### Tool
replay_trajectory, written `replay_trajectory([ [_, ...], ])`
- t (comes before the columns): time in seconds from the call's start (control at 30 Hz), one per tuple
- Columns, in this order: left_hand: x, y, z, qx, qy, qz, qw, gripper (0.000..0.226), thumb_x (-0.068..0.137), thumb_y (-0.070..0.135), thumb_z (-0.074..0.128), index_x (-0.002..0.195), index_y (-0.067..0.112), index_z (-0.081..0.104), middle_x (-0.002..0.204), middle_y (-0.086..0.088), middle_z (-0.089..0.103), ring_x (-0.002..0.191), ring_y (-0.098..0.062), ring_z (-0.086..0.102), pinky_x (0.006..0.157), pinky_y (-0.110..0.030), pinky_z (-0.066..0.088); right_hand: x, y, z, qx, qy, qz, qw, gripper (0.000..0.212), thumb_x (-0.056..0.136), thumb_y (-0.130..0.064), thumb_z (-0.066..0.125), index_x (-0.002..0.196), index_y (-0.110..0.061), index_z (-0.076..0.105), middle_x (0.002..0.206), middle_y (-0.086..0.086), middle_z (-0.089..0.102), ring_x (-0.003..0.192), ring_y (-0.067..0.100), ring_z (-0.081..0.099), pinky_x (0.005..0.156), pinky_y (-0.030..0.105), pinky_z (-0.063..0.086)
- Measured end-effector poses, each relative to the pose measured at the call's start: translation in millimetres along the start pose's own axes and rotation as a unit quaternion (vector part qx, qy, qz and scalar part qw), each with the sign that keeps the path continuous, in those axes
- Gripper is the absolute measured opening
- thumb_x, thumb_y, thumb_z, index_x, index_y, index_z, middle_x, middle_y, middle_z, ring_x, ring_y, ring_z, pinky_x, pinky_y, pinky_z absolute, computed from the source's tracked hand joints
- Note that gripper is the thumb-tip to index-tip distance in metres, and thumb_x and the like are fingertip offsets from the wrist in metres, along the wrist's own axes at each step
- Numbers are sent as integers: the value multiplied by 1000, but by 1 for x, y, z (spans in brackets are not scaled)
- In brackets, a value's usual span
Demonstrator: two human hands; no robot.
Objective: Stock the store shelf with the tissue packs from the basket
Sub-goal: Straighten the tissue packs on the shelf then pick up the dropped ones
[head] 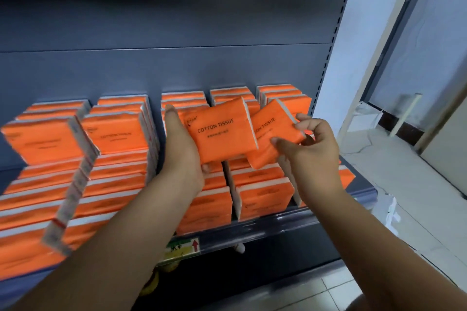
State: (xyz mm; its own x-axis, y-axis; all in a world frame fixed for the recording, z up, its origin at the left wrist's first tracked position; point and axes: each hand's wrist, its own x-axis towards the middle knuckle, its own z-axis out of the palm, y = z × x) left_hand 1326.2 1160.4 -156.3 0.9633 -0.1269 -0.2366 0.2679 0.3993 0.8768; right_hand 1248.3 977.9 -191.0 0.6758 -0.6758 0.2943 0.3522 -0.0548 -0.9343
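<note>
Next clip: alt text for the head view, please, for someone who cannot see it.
Two bare hands each hold an orange tissue pack over a store shelf: the left hand grips one pack, the right hand pinches a second pack tilted beside it. Stacked rows of matching orange packs fill the shelf below.

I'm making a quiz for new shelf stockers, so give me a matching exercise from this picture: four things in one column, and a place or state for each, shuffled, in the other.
Things:
1 left hand
2 right hand
3 red-arrow label
4 stacked packs

Places or states:
A on the front edge of the shelf
B pinches the right pack
C fill the shelf in rows
D holds the left pack

Pairs: 1-D, 2-B, 3-A, 4-C.
</note>
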Motion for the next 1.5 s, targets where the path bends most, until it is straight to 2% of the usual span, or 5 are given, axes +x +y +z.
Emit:
replay_trajectory([
  [0.23, 5, 12, -24, 82, -23, -29, 996, 24, 88, 51, 73, 100, 31, 70, 89, 8, 79, 74, -12, 71, 44, -20, 38, 15, -12, 0, 23, -5, 38, 999, 57, 88, 7, 73, 133, -23, 57, 108, 8, 70, 82, 13, 77, 63, 26, 60],
  [0.43, 10, 7, -33, 131, -54, -11, 990, 29, 92, 33, 69, 121, 27, 68, 110, -1, 79, 98, -23, 75, 68, -37, 59, 37, -9, -14, -23, -3, 57, 998, 48, 83, -5, 70, 121, -33, 60, 111, 5, 74, 102, 25, 75, 92, 48, 60],
  [0.57, 11, 3, -32, 182, -75, 46, 979, 18, 85, 31, 76, 100, 24, 70, 103, -5, 80, 95, -29, 78, 92, -52, 60, 48, -7, -24, -28, 49, 46, 997, 36, 84, -14, 73, 105, -29, 47, 110, 9, 62, 96, 30, 70, 81, 44, 60],
  [1.1, 22, -18, 3, 252, -58, 172, 950, 24, 90, 22, 78, 85, 18, 55, 79, -8, 65, 72, -21, 68, 76, -42, 56, 122, 4, -73, -269, -32, -101, 957, 42, 87, 3, 72, 113, -29, 64, 115, -7, 68, 96, 19, 67, 69, 19, 59],
  [1.5, 27, -24, 11, 297, -47, 199, 933, 37, 93, 24, 77, 107, -4, 57, 97, -17, 75, 83, -27, 77, 89, -56, 60, 144, 30, -74, -339, -79, -123, 929, 49, 85, 4, 66, 112, -37, 65, 124, -8, 66, 109, 22, 65, 94, 48, 58],
])
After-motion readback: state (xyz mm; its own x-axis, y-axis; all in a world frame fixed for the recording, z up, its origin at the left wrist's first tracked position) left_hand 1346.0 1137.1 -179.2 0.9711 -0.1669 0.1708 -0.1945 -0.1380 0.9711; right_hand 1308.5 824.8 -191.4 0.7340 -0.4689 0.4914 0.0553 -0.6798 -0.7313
